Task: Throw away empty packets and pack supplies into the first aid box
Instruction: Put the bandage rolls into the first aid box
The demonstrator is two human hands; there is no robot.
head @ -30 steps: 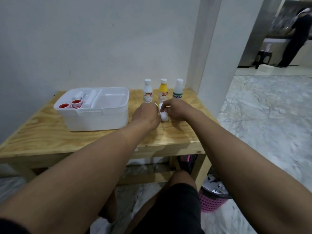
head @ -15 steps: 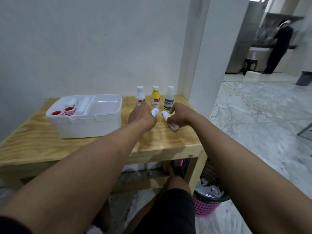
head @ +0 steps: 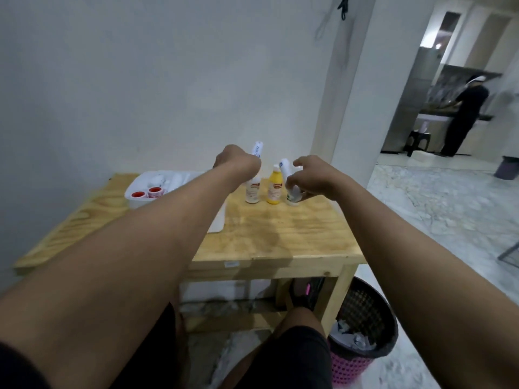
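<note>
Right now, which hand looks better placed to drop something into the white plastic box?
Probably the left hand: it holds a small white packet up just beside the white plastic box, while the right hand is farther over.

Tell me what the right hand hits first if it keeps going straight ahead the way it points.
Most likely the green-labelled bottle, just beyond the right hand, which holds a white roll. Depth is unclear; it may already be touching.

No text legible. Red label bands on white bottle (head: 252,190) and yellow bottle (head: 274,188), blue print on packet (head: 257,149) in left hand (head: 237,161): all blurred, unreadable.
</note>
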